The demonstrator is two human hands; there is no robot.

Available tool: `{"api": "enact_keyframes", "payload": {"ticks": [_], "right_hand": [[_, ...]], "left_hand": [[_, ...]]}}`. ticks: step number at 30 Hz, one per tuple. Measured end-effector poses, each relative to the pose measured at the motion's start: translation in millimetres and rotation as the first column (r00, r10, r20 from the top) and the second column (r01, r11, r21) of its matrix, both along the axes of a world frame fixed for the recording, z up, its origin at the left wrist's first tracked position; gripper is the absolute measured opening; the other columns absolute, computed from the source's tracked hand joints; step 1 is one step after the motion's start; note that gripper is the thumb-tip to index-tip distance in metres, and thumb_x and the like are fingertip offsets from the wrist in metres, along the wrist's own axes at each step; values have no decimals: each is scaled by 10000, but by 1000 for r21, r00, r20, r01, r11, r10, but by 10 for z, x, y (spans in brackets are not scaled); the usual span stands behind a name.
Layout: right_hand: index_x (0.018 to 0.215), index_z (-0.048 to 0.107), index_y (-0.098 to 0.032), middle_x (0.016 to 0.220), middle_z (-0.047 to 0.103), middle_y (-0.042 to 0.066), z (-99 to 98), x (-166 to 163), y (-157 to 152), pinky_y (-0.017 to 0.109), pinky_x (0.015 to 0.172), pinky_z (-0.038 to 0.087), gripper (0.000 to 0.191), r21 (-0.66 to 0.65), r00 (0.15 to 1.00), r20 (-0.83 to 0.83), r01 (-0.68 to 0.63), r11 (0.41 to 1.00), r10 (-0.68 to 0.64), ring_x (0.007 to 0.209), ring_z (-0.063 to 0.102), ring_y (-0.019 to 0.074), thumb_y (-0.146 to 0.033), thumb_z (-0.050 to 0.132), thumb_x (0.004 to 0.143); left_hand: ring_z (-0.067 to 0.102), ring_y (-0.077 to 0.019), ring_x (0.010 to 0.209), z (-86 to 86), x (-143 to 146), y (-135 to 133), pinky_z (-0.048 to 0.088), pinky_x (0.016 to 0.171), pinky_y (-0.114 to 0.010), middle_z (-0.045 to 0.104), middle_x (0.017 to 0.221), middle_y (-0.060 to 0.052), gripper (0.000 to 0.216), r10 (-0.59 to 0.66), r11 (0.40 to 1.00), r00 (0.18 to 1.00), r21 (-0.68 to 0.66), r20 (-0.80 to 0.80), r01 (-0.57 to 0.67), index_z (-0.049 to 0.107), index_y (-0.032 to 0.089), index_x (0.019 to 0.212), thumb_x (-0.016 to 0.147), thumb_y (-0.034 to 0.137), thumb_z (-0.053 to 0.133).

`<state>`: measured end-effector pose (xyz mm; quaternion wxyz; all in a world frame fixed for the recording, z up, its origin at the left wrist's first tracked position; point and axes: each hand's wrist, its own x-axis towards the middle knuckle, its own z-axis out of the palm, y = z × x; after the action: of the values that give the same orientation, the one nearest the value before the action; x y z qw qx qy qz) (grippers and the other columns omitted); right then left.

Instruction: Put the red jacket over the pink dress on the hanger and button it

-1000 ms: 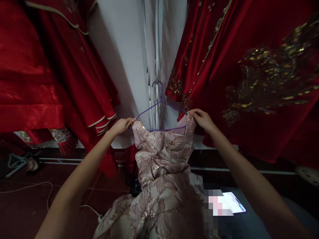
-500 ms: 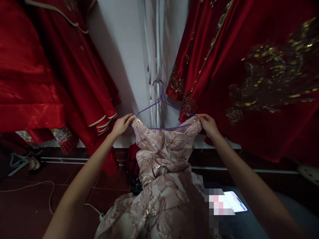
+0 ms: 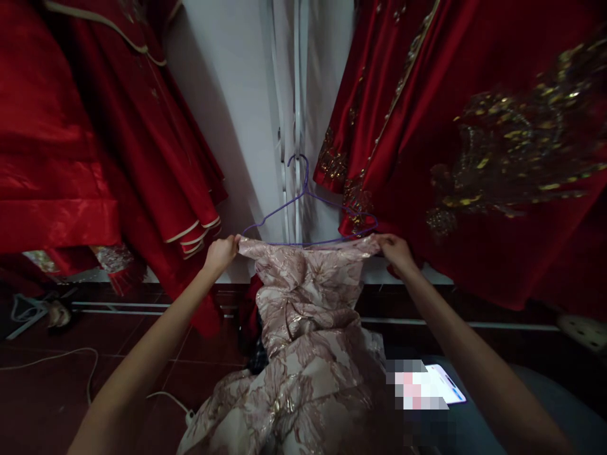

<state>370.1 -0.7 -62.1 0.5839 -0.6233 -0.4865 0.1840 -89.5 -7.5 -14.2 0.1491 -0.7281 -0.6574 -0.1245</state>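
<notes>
A pale pink dress with a shiny floral pattern hangs down in front of me, its skirt spreading toward the bottom edge. My left hand pinches the dress's left shoulder strap, and my right hand grips the right one. Between them the neckline is stretched wide. Just above it is a purple wire hanger, its shoulder ends bare and its lower bar running along the neckline. The hanger's hook is at a white vertical pole; whether it rests on anything is hard to tell.
Red garments hang on the left, and red gowns with gold sequins on the right. A lit phone lies on a grey surface at lower right. A white cable crosses the tiled floor, with shoes at far left.
Both straps have come off the hanger's ends and sit lower, pulled outward. My left hand has moved down and left, and my right hand slightly down. The hanger's ends are now exposed.
</notes>
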Motion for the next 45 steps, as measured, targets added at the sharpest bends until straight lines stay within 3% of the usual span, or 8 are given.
{"api": "enact_keyframes", "payload": {"ticks": [3, 6, 13, 19, 25, 37, 43, 45], "right_hand": [[671, 622, -201, 712, 668, 61, -64, 105, -228, 378, 690, 490, 231, -162, 955, 142, -235, 958, 259, 652, 605, 213, -426, 572, 668], [733, 629, -199, 749, 664, 49, 71, 91, -413, 343, 701, 479, 322, -214, 848, 265, -412, 886, 458, 689, 595, 200, -507, 539, 704], [786, 610, -238, 831, 670, 34, 412, -232, -467, 350, 757, 457, 271, -174, 733, 492, -445, 878, 469, 779, 594, 212, -483, 493, 775], [810, 596, -222, 850, 667, 89, 261, 96, -345, 397, 748, 461, 210, -12, 913, 396, -104, 995, 100, 776, 599, 240, -381, 466, 764], [754, 598, -212, 852, 665, 151, 277, 353, -345, 376, 714, 445, 186, 0, 938, 327, 118, 993, -112, 757, 591, 252, -361, 487, 754], [882, 583, -216, 889, 652, 83, 751, -497, -325, 353, 756, 431, 265, 194, 856, 517, -84, 977, -29, 815, 588, 236, -411, 407, 846], [922, 517, -234, 909, 629, 63, 739, -706, -227, 442, 884, 335, 295, 244, 811, 580, -79, 967, -80, 901, 548, 252, -441, 309, 895], [906, 511, -237, 911, 627, 54, 725, -668, -200, 439, 887, 328, 289, 247, 822, 565, -86, 965, -72, 894, 549, 244, -471, 346, 879]], "left_hand": [[637, -239, 719, -83, 24, -184, 402, 623, -288, 664, 769, -145, 471, -193, 962, 981, -202, -24, 185, 633, 165, 835, 901, 459, 271], [624, -198, 717, -18, 290, -328, 416, 648, -270, 655, 747, -111, 438, -485, 816, 874, -347, 22, 462, 642, 183, 781, 891, 459, 320], [486, -194, 1097, 129, 1372, -135, 365, 965, -335, 520, 1190, -128, 358, -794, 607, 606, 12, 49, 794, 647, 144, 927, 901, 328, 341], [440, -254, 1039, -258, 1666, -238, 343, 906, -433, 497, 1091, -141, 302, -703, 711, 711, 12, -11, 703, 663, 154, 884, 859, 349, 434], [424, -244, 971, -177, 1583, -505, 329, 806, -384, 472, 1018, -122, 390, -671, 740, 741, 24, -41, 672, 646, 172, 912, 897, 395, 327], [418, -243, 959, -154, 1779, -434, 325, 785, -380, 473, 962, -113, 371, -727, 687, 687, -9, 24, 727, 650, 180, 870, 894, 392, 346], [426, -200, 1048, -119, 1708, -395, 331, 877, -344, 491, 1110, -82, 359, -739, 667, 628, 140, 243, 732, 635, 203, 892, 905, 411, 342], [434, -180, 1069, -107, 1489, -335, 315, 922, -336, 506, 1126, -62, 348, -682, 728, 650, 225, 335, 648, 625, 214, 919, 910, 408, 336]]}}
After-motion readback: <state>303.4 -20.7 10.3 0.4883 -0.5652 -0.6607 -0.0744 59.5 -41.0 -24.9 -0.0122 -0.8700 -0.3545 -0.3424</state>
